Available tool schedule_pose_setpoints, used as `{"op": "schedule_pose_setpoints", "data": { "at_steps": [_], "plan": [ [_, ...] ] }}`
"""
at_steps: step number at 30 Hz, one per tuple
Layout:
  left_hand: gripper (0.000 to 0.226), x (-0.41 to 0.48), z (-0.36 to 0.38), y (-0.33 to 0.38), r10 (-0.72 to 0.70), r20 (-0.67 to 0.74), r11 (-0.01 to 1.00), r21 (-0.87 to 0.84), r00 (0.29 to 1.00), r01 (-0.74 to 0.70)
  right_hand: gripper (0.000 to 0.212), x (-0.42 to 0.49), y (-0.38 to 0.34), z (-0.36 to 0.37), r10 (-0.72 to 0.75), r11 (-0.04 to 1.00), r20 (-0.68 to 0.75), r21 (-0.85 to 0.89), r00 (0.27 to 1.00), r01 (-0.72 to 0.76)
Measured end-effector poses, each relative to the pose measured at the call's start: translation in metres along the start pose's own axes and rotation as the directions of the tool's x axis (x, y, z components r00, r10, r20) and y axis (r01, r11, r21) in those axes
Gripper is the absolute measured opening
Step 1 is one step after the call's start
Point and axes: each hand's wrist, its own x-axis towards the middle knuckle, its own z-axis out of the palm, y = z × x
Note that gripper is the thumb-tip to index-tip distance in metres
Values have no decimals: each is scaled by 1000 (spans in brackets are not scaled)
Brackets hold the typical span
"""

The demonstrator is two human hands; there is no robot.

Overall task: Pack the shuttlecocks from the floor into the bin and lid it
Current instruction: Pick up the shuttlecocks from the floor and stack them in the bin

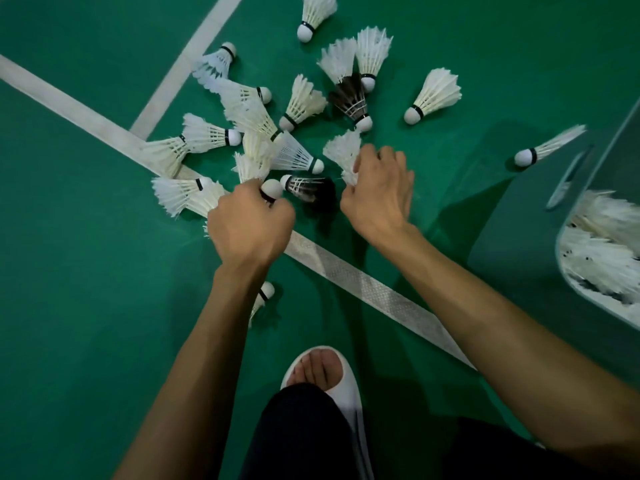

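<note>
The bin (540, 237) is cut off at the right edge, well to the right of the right hand (379, 199); only one side and part of its open top show; inside it lie white feathers packed close, too blurry to count; no lid shows on it. The left hand (247, 226) is curled shut around a shuttlecock (271, 189); only its round white tip pokes out past the knuckles, and the feathers are hidden under the hand. The right hand has its fingers bent down onto a white shuttlecock (343, 152); its tip is hidden, and I cannot tell if the fingers have closed on it. Many more shuttlecocks (301, 105) lie on the green floor (69, 289) just past both hands; two are dark, and one dark shuttlecock (308, 188) sits between the hands. One more (264, 296) peeks out from under the left wrist. A foot in a white sandal (346, 386) shows below the arms.
</note>
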Motion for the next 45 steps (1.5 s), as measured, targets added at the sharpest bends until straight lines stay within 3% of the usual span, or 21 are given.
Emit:
{"op": "schedule_pose_setpoints", "data": {
  "at_steps": [2,6,9,11,17,20,22,27,30,32,35,38,42,45],
  "plan": [
    [15,4,1,10,93,47,995,21,995,-94,50,-5,3,-8,72,997,-8,-20,997,-72],
    [78,28,22,15,232,290,940,180,928,-291,97,-7,8,-31,134,990,135,-69,982,-125],
    [82,33,30,16,278,309,915,203,910,-348,110,-8,10,-44,163,985,251,-96,954,-143],
    [75,31,33,13,308,237,920,174,921,-352,99,-13,11,-48,173,984,260,-90,950,-155],
    [49,17,39,5,255,67,962,84,965,-260,33,-32,3,-74,104,995,259,-36,960,-98],
    [41,10,31,16,262,14,965,-2,965,-262,19,-40,1,-99,12,1000,246,15,969,-17],
    [37,3,23,33,266,-34,953,-144,963,-268,21,-44,0,-119,-44,995,168,96,985,28],
    [39,-16,7,106,351,-20,798,-518,936,-310,9,-51,21,-198,-4,954,-54,301,999,20],
    [50,-32,8,160,423,-21,636,-706,906,-313,7,-69,59,-252,90,884,-107,467,990,-30],
    [51,-49,8,195,493,-8,581,-741,870,-336,12,-84,94,-279,179,839,-98,534,979,-100],
    [58,-83,12,242,602,-28,578,-675,798,-459,15,-108,149,-304,338,742,-11,618,941,-260],
    [57,-116,24,275,675,-7,623,-531,738,-574,16,-120,205,-301,517,612,45,678,855,-406],
    [53,-129,55,299,683,168,721,-317,711,-617,31,-106,258,-262,657,414,179,726,732,-549],
    [58,-125,76,305,601,404,766,-45,690,-641,31,-84,272,-233,684,323,252,736,684,-594]
  ]
}}
